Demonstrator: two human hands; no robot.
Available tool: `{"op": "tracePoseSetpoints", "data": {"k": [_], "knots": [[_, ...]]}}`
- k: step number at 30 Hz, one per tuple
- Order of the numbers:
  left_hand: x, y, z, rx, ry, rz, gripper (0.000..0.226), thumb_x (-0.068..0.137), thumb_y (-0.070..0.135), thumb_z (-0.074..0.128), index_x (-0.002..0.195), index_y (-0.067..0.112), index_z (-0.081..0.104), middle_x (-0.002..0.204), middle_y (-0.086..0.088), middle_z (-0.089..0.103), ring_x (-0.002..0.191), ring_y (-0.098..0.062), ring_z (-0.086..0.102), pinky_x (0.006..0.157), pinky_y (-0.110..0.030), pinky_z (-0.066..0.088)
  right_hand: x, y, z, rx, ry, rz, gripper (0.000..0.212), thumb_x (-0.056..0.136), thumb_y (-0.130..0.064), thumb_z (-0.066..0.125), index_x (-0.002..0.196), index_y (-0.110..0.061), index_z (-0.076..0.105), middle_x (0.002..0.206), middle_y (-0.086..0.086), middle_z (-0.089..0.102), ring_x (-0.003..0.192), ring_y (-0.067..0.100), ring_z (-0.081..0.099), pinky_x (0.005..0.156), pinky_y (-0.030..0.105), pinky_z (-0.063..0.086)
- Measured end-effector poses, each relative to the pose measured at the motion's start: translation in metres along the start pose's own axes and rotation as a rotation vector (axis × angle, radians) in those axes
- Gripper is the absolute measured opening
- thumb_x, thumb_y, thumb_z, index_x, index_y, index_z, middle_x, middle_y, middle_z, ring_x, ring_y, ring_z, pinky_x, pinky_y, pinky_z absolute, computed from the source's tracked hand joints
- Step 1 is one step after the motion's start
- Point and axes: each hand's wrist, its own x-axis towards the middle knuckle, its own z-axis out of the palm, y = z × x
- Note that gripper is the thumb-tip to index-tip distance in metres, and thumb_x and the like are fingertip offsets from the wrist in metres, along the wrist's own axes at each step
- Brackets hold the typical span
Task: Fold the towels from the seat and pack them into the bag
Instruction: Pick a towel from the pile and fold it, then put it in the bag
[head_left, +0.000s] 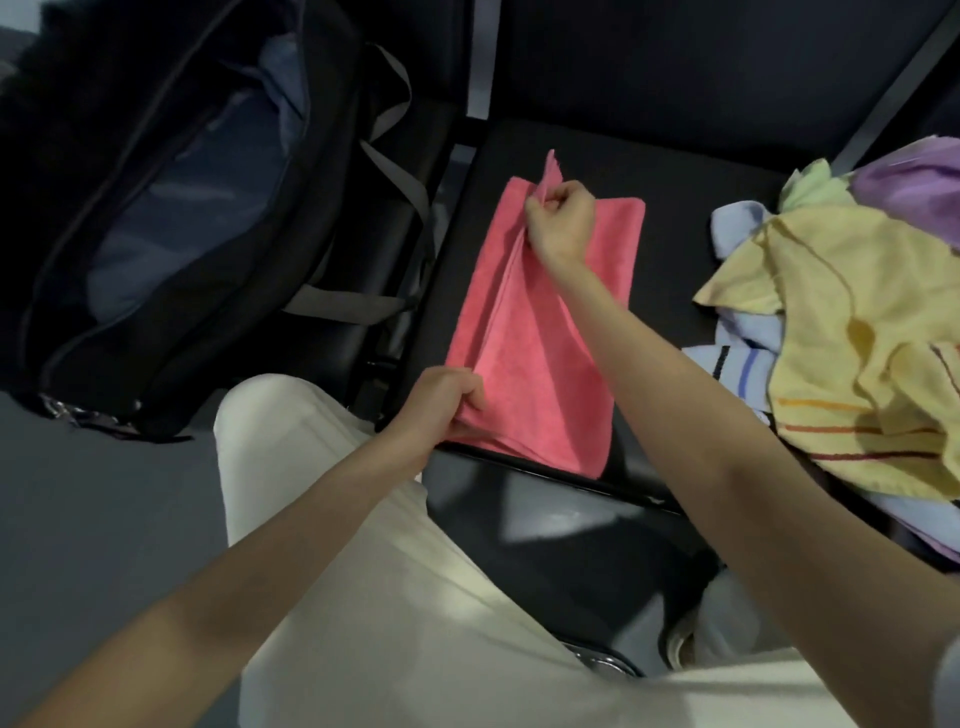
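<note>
Left hand: the left hand (451, 400) pinches the near left corner of the pink towel (540, 358), fingers curled round its layered edge.
Right hand: the right hand (563, 221) pinches the far end of the same folded edge and lifts a corner clear of the towel.
Pink towel: lies lengthwise, partly folded, on the dark seat (685, 208).
Towel pile: right of the pink towel, a loose heap on the seat, with a yellow striped towel (852, 332) on top and pale blue and purple cloth under it.
Bag: the black bag (171, 218) sits left of the pink towel, unzipped, grey-blue lining showing.
</note>
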Motion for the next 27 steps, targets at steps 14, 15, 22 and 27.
{"op": "tracePoseSetpoints", "data": {"k": [14,15,22,27], "knots": [[0.017,-0.008,-0.024,1.096,0.406,0.217,0.044,0.076,0.042,0.072,0.104,0.011,0.057,0.096,-0.003,0.064,0.090,-0.026,0.062,0.069,-0.034,0.047,-0.110,0.046,-0.087,-0.311,0.038,-0.160,0.021,0.084,-0.012,0.055,0.104,-0.006,0.056,0.101,0.007,0.057,0.085,0.015,0.053,0.070,0.022,0.038],[0.018,-0.009,-0.022,1.101,0.403,0.198,0.047,0.075,0.042,0.074,0.105,0.010,0.056,0.098,-0.004,0.063,0.091,-0.026,0.061,0.068,-0.033,0.045,-0.122,0.053,-0.096,-0.350,0.066,-0.148,0.026,0.082,-0.012,0.058,0.106,-0.005,0.053,0.106,0.010,0.054,0.090,0.018,0.051,0.074,0.023,0.039],[0.021,-0.024,-0.009,0.979,0.383,0.139,0.046,0.078,0.040,0.076,0.065,0.011,0.043,0.094,-0.018,0.067,0.068,-0.023,0.053,0.046,-0.028,0.029,-0.177,0.078,-0.128,-0.600,-0.100,0.112,0.041,0.079,-0.039,0.072,0.097,-0.005,0.058,0.111,0.017,0.046,0.105,0.031,0.044,0.096,0.039,0.041],[0.000,-0.027,0.009,0.990,0.329,0.158,0.041,0.084,0.040,0.068,0.082,0.000,0.061,0.087,-0.016,0.066,0.083,-0.034,0.064,0.055,-0.031,0.037,-0.182,0.083,-0.148,-0.491,-0.197,0.155,0.024,0.083,-0.028,0.068,0.076,-0.012,0.051,0.094,0.015,0.058,0.092,0.024,0.048,0.074,0.031,0.040]]}}
